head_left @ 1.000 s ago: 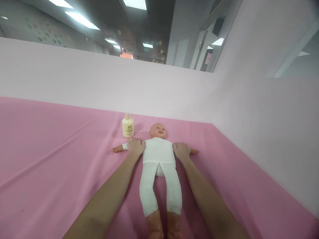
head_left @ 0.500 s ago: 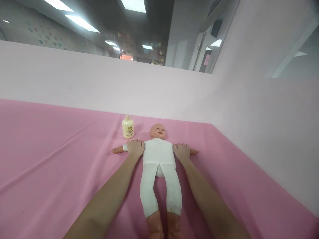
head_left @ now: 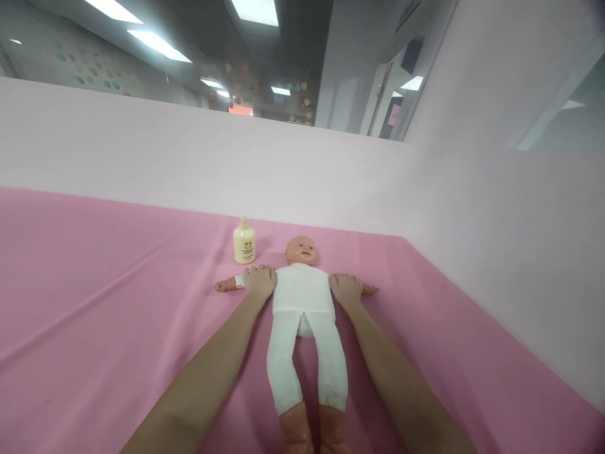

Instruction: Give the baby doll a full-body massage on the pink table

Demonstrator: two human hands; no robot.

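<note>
A baby doll (head_left: 302, 296) in white clothes lies on its back on the pink cloth (head_left: 104, 296), head away from me, arms spread out to the sides. My left hand (head_left: 259, 282) lies over the doll's arm on the left, fingers curled around the upper arm. My right hand (head_left: 346, 289) covers the doll's other arm the same way. The doll's small hands stick out beyond both of mine. Its bare feet reach the bottom edge of the view.
A cream pump bottle (head_left: 244, 241) stands upright just beyond my left hand, beside the doll's head. Pale pink walls (head_left: 496, 208) close off the back and right side of the surface. The cloth has long creases at the left.
Nothing has visibly changed apart from a slight shift of the camera; both hands stay on the doll's arms.
</note>
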